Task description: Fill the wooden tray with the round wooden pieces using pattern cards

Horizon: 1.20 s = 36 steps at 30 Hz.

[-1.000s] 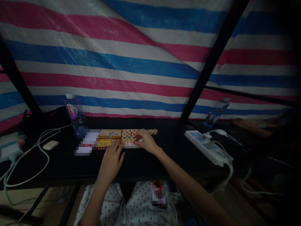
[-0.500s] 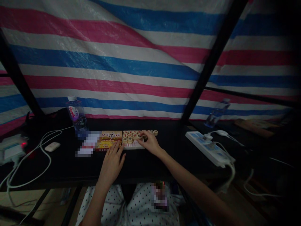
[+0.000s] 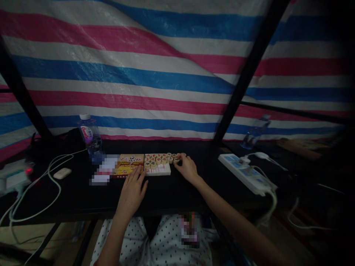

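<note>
A yellow and red printed box lid [image 3: 128,162] lies on the black table. Against its right side is a white tray [image 3: 163,170] with several round chess pieces [image 3: 158,160] in rows along its back and left part. My left hand [image 3: 134,184], fingers spread, rests on the lid's front right corner and the tray's left edge. Just right of the tray, more round pieces [image 3: 169,156] stand on the table. My right hand [image 3: 187,167] pinches one piece [image 3: 176,160] there between thumb and fingertips.
A clear bottle [image 3: 91,138] stands behind the lid at the left, near a white case [image 3: 62,173] and looped white cables. At the right lie a power strip [image 3: 244,173] with plugs and another bottle [image 3: 255,133].
My right hand has moved right, from over the tray to the pieces beside it. One more piece now shows in the tray where its fingers were. My left hand has stayed in place.
</note>
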Motion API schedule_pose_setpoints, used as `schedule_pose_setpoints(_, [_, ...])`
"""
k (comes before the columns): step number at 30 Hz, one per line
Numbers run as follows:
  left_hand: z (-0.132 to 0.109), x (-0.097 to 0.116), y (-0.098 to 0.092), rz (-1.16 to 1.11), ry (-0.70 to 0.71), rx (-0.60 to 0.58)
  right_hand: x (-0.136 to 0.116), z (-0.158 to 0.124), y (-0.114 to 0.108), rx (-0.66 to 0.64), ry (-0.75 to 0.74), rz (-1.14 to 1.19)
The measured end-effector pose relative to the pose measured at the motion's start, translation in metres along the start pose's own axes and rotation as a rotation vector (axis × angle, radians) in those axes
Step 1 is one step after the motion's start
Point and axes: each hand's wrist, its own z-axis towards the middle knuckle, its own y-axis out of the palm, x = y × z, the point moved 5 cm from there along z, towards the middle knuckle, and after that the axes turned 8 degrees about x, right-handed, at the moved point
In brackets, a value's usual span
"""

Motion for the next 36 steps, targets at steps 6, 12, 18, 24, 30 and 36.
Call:
schedule_pose_setpoints(6, [0.000,-0.001,0.001,0.015,-0.007,-0.014,-0.001,-0.002,-0.007,-0.001,0.033,-0.006])
schedule_pose_setpoints(12, [0.001,0.001,0.000,0.028,-0.005,-0.042,-0.003,-0.001,-0.004,-0.005,-0.038,0.008])
schedule_pose_setpoints(18, [0.000,0.001,0.000,0.019,-0.004,-0.028,-0.003,-0.001,-0.004,-0.019,-0.034,0.018])
schedule_pose_setpoints(24, [0.001,0.001,-0.001,0.022,-0.005,-0.033,-0.006,-0.001,-0.005,0.008,-0.083,-0.008])
schedule_pose_setpoints(30, [0.002,0.002,-0.002,0.039,-0.005,-0.046,-0.020,-0.004,-0.016,0.209,-0.160,0.114])
schedule_pose_setpoints(36, [0.001,0.002,-0.002,0.039,0.006,-0.042,-0.063,-0.007,-0.008,0.027,-0.386,0.239])
